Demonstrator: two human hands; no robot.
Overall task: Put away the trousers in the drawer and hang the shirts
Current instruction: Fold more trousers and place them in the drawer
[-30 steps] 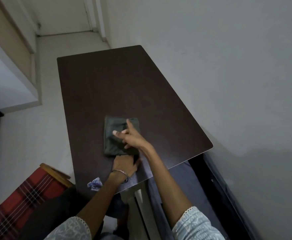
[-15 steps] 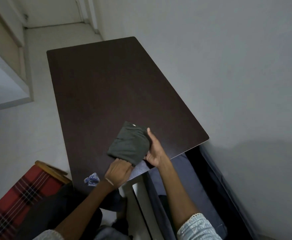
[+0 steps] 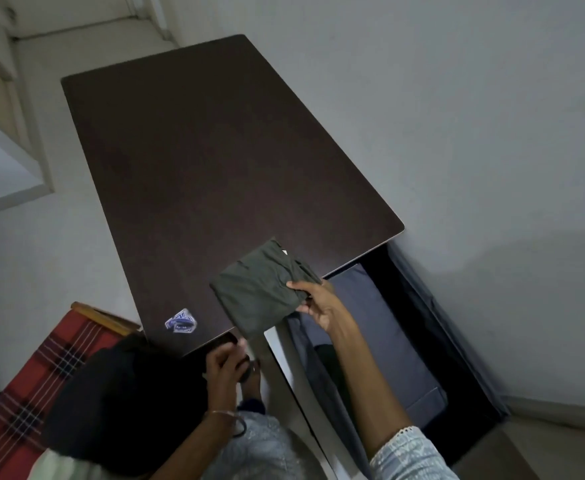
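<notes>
- One dark table (image 3: 197,150) filled most of the view, its near right corner hanging over the open drawer (image 3: 419,299).
- That drawer lay low beside the wall, lined in grey-blue cloth, and looked roomy enough to take the bundle laid flat.
- Red plaid chair (image 3: 38,379) stood at the left with a black cloth (image 3: 121,393) heaped on it, well apart from the drawer.
- White table leg (image 3: 284,351) ran down between the hands, close to the drawer's near side; I judged it the one thing to steer round.
- Folded trousers (image 3: 259,292) appeared lifted over the table's near corner, just beside the drawer mouth.
- Right hand (image 3: 318,303) pinched their right edge, thumb on top; lowering them level should keep the fold from opening.
- Left hand (image 3: 228,362) sat curled below the table edge against something dark; whether it gripped anything I could not tell.
- Small blue-white wrapper (image 3: 180,320) lay near the table's front edge, out of the way.
</notes>
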